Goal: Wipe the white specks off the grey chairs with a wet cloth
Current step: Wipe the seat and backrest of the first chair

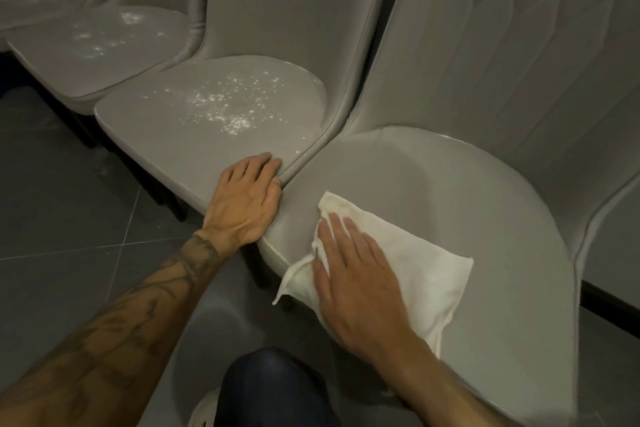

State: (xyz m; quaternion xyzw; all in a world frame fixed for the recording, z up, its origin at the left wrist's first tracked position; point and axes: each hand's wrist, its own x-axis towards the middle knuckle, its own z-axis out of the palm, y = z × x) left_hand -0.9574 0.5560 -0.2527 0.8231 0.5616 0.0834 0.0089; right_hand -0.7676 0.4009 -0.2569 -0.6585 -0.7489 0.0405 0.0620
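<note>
A row of grey padded chairs runs from right to far left. The nearest chair seat (pixel 460 191) on the right shows no specks. A folded white cloth (pixel 419 267) lies on its front part, pressed flat under my right hand (pixel 353 284), whose fingers are spread. My left hand (pixel 246 198) rests palm down across the gap, its fingers on the second chair seat (pixel 180 135). That seat carries a scatter of white specks (pixel 225 107). The third chair seat (pixel 90 55) and the fourth chair seat (pixel 31 0) also show white specks.
Dark grey floor tiles (pixel 69 204) lie to the left and front of the chairs. Dark chair legs (pixel 173 204) stand under the seats. My knee in dark trousers (pixel 273 388) and a light shoe (pixel 204 409) are at the bottom edge.
</note>
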